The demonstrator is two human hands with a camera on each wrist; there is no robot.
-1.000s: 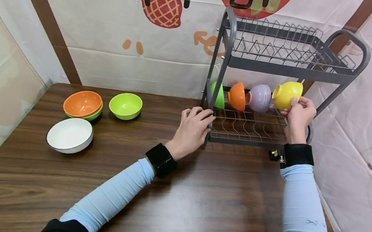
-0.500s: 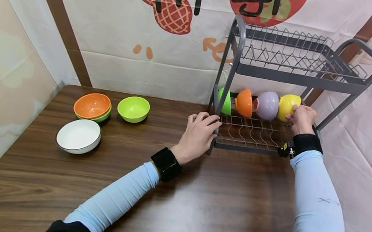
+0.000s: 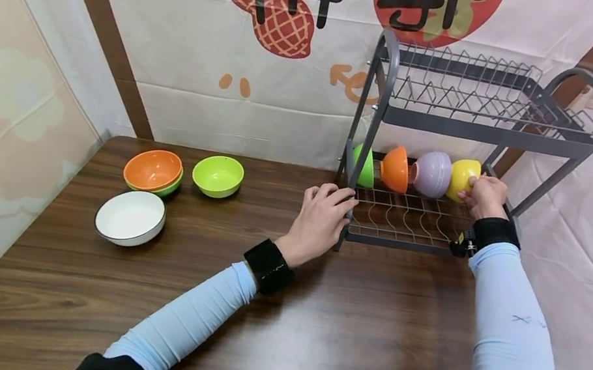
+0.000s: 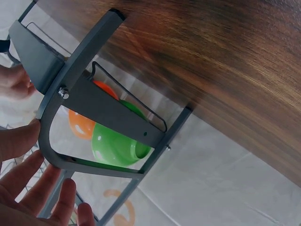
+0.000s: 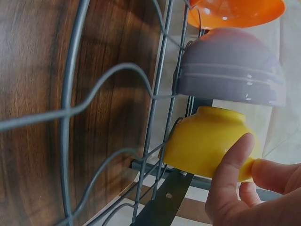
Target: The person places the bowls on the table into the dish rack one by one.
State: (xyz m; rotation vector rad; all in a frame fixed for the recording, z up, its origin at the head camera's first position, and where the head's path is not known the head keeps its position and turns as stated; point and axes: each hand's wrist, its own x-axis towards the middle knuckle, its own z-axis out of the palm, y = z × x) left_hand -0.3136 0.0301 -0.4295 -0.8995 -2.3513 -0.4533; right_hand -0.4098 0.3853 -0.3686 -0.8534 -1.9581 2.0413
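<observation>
My right hand (image 3: 486,196) pinches the rim of a yellow bowl (image 5: 204,143) between thumb and fingers. The bowl stands on its side at the right end of the lower shelf of a grey dish rack (image 3: 461,129). Left of it on that shelf, a purple bowl (image 3: 433,174), an orange bowl (image 3: 395,169) and a green bowl (image 4: 115,148) stand on edge in a row. At the rack's front left post, my left hand (image 3: 319,223) rests with spread fingers, its fingertips (image 4: 51,173) right at the metal frame.
On the wooden table (image 3: 342,332), left of the rack, are an orange bowl (image 3: 152,169) stacked in a green bowl (image 3: 171,188), a lime green bowl (image 3: 217,176) and a white bowl (image 3: 130,217). The rack's upper wire shelf (image 3: 472,100) overhangs the bowls. Printed cloth walls surround the table.
My right hand has lowered the yellow bowl onto the lower shelf beside the purple one, keeping its grip. The head view has shifted slightly. My left hand stays at the rack's post.
</observation>
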